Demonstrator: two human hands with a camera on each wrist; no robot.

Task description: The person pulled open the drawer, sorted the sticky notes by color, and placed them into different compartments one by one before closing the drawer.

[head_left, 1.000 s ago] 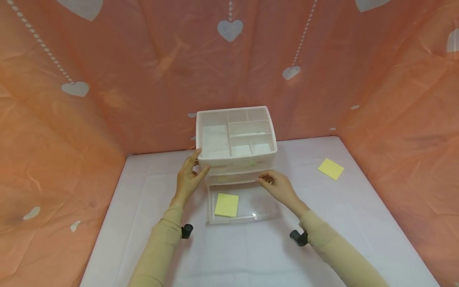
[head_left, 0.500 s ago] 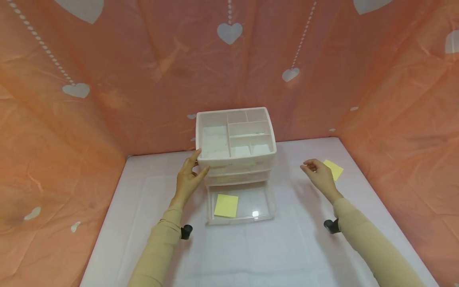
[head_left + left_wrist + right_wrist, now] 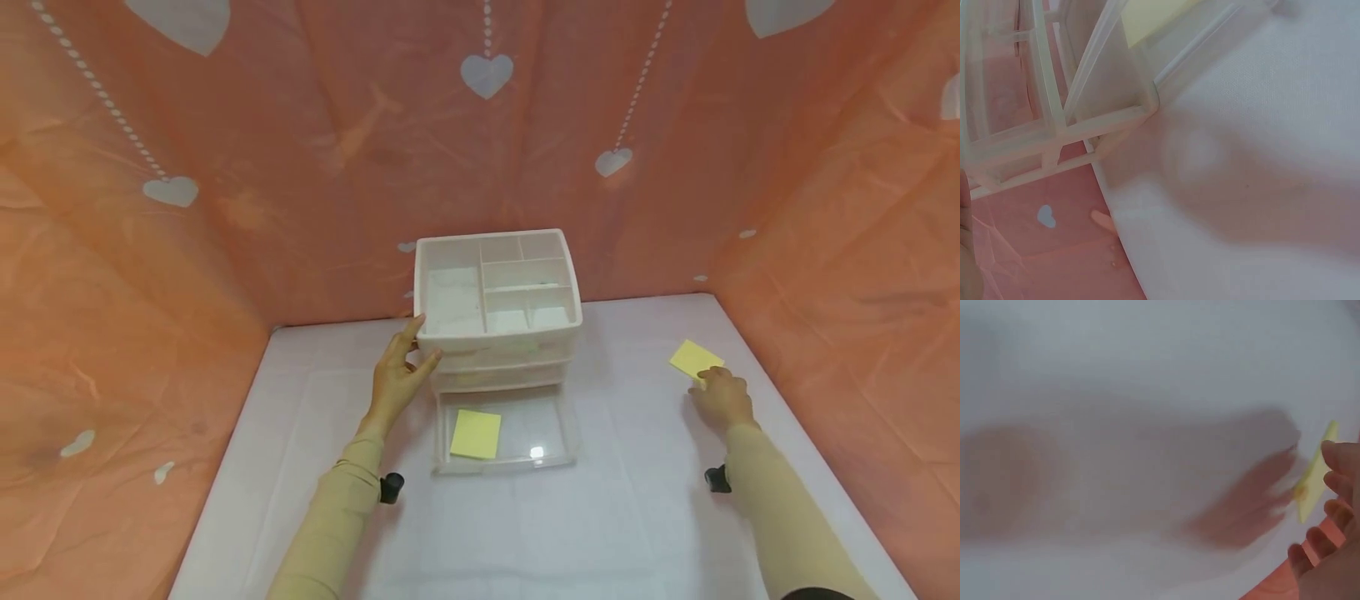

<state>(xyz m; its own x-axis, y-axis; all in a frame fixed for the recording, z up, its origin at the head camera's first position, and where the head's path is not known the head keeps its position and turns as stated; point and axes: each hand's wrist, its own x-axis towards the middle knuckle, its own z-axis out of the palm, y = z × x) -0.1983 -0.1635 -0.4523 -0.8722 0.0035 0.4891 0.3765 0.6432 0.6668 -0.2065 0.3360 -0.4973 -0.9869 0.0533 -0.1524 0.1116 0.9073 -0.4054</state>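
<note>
A white plastic drawer organizer stands at the back of the table, its clear bottom drawer pulled out. One yellow sticky note pad lies in the left part of that drawer. My left hand holds the organizer's left front corner, thumb at the front and fingers along the side. On the right of the table is a second yellow sticky note pad. My right hand is at its near edge, overlapping it in the head view. In the right wrist view the fingers are loosely bent and spread beside the pad.
The organizer's top tray has several compartments. A white cloth covers the table, and orange drapes with heart prints stand behind and at both sides. Each wrist carries a small black camera.
My right hand has moved from the organizer's front, rightward across the table to the pad on the right. My left hand has stayed on the organizer.
</note>
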